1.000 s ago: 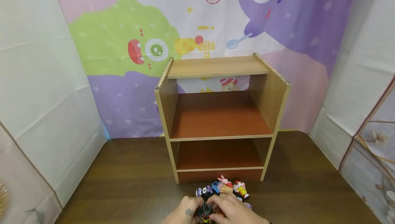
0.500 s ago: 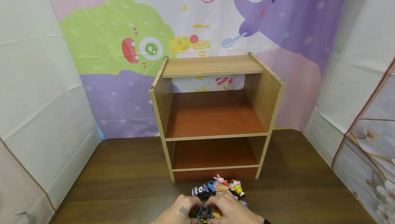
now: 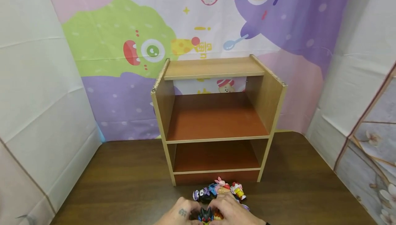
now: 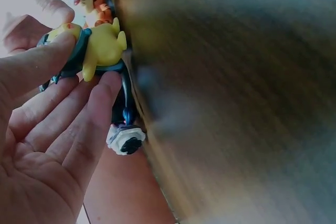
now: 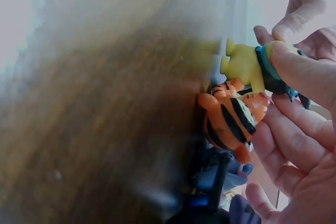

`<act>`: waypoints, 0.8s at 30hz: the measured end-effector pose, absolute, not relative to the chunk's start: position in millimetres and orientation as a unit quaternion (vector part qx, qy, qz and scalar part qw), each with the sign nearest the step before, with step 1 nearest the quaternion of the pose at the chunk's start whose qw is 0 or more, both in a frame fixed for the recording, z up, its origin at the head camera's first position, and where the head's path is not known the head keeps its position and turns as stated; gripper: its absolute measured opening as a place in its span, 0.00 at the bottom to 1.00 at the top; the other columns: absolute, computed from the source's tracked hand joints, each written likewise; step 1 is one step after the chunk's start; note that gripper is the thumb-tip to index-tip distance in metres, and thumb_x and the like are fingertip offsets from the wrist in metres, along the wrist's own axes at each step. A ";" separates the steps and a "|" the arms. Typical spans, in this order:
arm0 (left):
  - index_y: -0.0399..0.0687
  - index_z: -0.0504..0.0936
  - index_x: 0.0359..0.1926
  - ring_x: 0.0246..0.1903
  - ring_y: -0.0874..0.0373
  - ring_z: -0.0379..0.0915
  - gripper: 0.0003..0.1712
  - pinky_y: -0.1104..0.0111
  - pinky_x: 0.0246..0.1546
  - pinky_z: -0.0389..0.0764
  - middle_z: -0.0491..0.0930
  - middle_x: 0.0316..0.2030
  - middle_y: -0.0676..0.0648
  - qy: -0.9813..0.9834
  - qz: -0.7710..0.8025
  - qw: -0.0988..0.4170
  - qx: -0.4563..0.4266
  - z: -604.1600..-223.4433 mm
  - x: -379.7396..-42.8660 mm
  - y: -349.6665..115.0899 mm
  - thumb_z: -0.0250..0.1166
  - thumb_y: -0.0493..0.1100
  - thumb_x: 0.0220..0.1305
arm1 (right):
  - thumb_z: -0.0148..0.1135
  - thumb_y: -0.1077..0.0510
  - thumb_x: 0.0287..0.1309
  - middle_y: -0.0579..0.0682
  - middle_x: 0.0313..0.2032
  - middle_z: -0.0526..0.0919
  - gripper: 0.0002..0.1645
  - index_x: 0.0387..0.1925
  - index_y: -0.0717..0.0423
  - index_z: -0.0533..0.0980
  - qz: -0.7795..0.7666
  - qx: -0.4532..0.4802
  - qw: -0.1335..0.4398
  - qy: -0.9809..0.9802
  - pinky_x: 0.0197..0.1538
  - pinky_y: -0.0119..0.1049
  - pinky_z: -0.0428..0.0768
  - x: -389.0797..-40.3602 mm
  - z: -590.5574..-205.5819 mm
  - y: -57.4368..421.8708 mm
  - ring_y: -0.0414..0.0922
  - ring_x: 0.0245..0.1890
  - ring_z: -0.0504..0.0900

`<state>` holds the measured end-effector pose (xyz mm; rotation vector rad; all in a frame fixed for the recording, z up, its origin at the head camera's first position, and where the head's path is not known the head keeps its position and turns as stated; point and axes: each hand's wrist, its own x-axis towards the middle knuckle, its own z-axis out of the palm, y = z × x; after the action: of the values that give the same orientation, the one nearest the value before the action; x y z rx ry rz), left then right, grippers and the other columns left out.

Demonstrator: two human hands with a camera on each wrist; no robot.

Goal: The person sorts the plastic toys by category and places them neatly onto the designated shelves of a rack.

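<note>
Left hand (image 3: pixel 182 212) and right hand (image 3: pixel 230 210) both pinch yellow figurine (image 4: pixel 105 46), narrow grip; shelf unit (image 3: pixel 218 116) at 12 o'clock.

Caped figure (image 4: pixel 105 45) is yellow-bodied with a dark teal cape. Tiger figure (image 5: pixel 226 124) is orange, striped black. Shelf unit (image 3: pixel 216 68) shows a pale tan frame, red-brown lower shelves. Desk (image 3: pixel 123 170) is dark brown, wood-grained. Backdrop (image 3: pixel 105 42) beyond desk's far edge carries green, purple, pink, white patches.

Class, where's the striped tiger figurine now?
In the right wrist view, right of centre, the striped tiger figurine appears just below the yellow figurine, left of the right hand.
</note>
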<state>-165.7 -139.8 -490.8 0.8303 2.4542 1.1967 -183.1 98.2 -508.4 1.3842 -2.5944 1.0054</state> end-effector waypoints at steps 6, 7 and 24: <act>0.43 0.89 0.37 0.31 0.74 0.80 0.06 0.79 0.31 0.80 0.88 0.32 0.55 0.848 0.422 0.114 0.299 -483.0 -165.8 -143.1 0.75 0.36 0.57 | 0.72 0.44 0.60 0.34 0.33 0.79 0.12 0.39 0.45 0.83 0.313 0.433 0.016 -0.845 0.47 0.35 0.73 -182.8 -497.4 95.8 0.29 0.38 0.70; 0.44 0.89 0.37 0.31 0.74 0.79 0.06 0.79 0.31 0.80 0.88 0.32 0.55 0.850 0.415 0.098 0.309 -481.6 -166.3 -144.0 0.75 0.36 0.58 | 0.71 0.44 0.61 0.35 0.34 0.79 0.13 0.40 0.45 0.82 0.313 0.432 0.019 -0.846 0.46 0.34 0.73 -183.2 -495.5 95.4 0.29 0.38 0.70; 0.42 0.87 0.40 0.34 0.70 0.79 0.06 0.77 0.33 0.79 0.88 0.38 0.49 0.878 0.362 -0.080 0.302 -447.0 -182.2 -142.2 0.73 0.36 0.61 | 0.72 0.51 0.61 0.40 0.34 0.83 0.09 0.40 0.47 0.81 0.362 0.377 0.076 -0.849 0.47 0.40 0.75 -204.5 -463.6 85.8 0.36 0.36 0.77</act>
<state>-182.2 -142.2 -447.0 1.0021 2.9096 1.1980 -204.5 85.8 -463.6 1.1294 -2.5452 1.0856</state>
